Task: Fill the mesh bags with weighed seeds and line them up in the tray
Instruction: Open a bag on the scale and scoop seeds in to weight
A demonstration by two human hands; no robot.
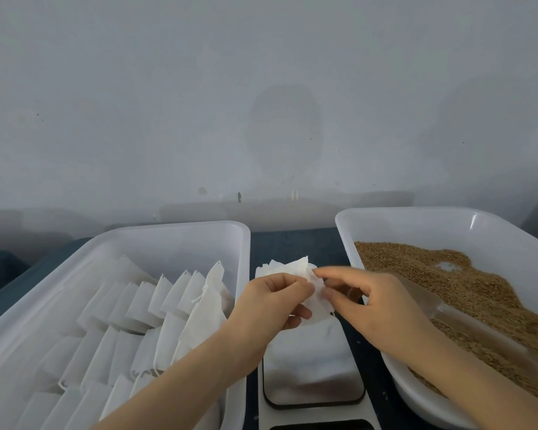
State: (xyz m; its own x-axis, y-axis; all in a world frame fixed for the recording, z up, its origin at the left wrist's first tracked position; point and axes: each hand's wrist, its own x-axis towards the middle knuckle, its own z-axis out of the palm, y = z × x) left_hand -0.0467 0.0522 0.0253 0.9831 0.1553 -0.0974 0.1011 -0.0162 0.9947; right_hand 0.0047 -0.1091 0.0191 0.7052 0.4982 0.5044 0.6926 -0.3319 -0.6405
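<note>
Both hands pinch one small white mesh bag [292,268]: the left hand [271,302] clamps its near-left side between thumb and curled fingers, and the right hand [376,308] nips its right edge with thumb and forefinger tips. The bag is held in the air between the two trays, over the far end of the flat scale with a shiny metal platform [311,383] (contents cannot be told).

On the left, the white rectangular plastic tray [180,243] holds rows of filled white mesh bags [156,302] leaning on one another. On the right, the second white plastic tray [416,225] holds a heap of brown seeds [448,268]. A clear plastic scoop [485,333] lies in that heap. The dark blue tabletop [292,243] shows between the trays.
</note>
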